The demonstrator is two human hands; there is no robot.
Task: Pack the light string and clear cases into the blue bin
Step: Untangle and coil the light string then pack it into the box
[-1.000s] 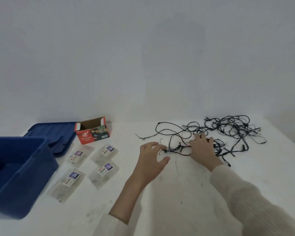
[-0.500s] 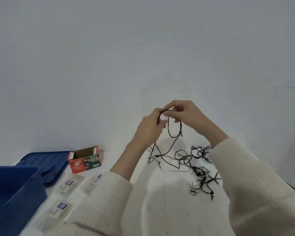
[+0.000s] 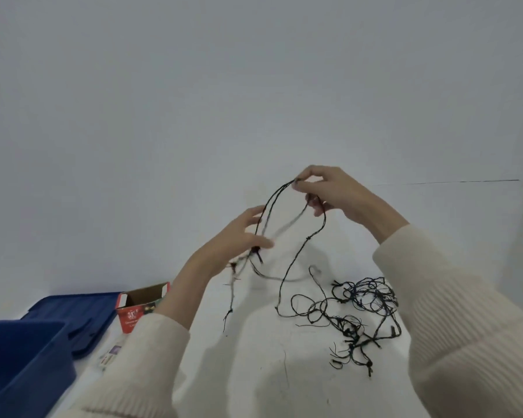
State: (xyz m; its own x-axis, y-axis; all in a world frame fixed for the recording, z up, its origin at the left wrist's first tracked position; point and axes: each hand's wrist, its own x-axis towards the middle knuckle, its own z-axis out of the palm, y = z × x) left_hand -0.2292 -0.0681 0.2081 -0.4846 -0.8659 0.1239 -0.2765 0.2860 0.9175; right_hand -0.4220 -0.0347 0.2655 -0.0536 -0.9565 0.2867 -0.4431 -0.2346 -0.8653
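While both hands are raised above the surface (image 3: 269,375), I see the right hand (image 3: 338,194) pinching the top of a loop of the light string (image 3: 366,294) between thumb and forefinger, its lower fingers curled round another strand. The left hand (image 3: 239,236), lower and nearer the left edge, has its grip closed on the same string, where a dark bulb shows between thumb and fingers. Those fingers are blurred, so I cannot tell more of how they lie.

From the two hands the string hangs in loops. The rest of it lies in a loose tangle on the surface, toward the right edge.

The blue bin (image 3: 21,357) stands at the near left corner, with the string outside it. Behind it, along the left edge, lies a blue lid (image 3: 73,312), and beside that an open red cardboard box (image 3: 139,306). Of the clear cases (image 3: 111,354) I see only one labelled piece on the surface, between the bin and my left sleeve (image 3: 139,375).
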